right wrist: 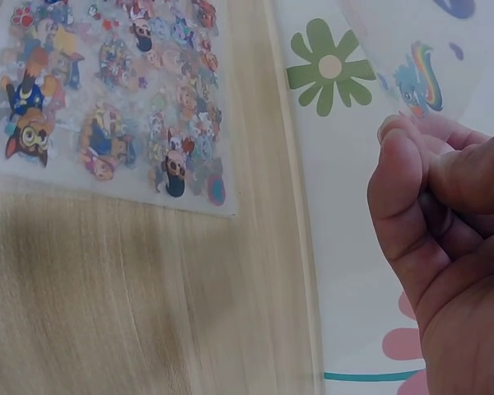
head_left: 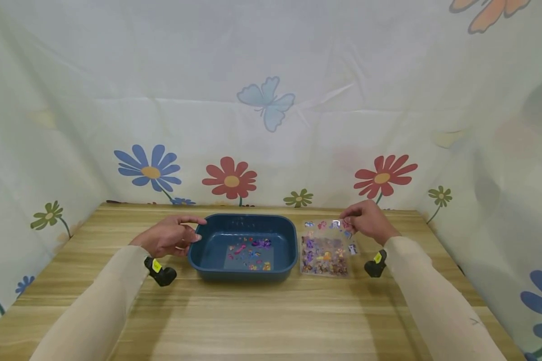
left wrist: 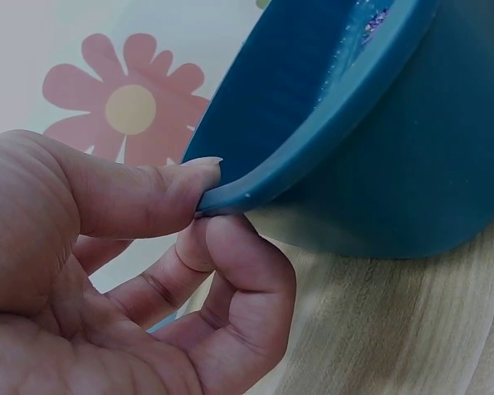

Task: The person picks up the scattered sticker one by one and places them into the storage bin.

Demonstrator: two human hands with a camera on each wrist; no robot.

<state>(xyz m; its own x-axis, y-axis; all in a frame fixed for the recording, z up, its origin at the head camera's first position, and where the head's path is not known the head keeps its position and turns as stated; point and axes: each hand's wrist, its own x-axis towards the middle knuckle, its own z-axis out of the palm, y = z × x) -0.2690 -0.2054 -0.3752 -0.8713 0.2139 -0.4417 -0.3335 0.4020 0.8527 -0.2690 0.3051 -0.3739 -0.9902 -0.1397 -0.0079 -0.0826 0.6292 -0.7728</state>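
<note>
My left hand (head_left: 168, 237) pinches the left rim of a dark blue plastic tub (head_left: 244, 276) between thumb and fingers; the left wrist view shows the thumb on top of the rim (left wrist: 272, 177) and curled fingers beneath. Inside the tub lies a clear sheet of colourful cartoon pony stickers (head_left: 254, 254). To the tub's right, my right hand (head_left: 369, 221) pinches the edge of another clear pony sticker sheet (head_left: 321, 225), raised at a tilt. Below it, a stack of sticker sheets (right wrist: 107, 107) with cartoon dogs lies flat on the table.
The wood-grain table (head_left: 257, 321) meets a pale cloth backdrop (head_left: 198, 120) printed with flowers and butterflies at its far edge. Cloth also hangs at the left and right sides. Each wrist carries a small black camera mount (head_left: 163, 276).
</note>
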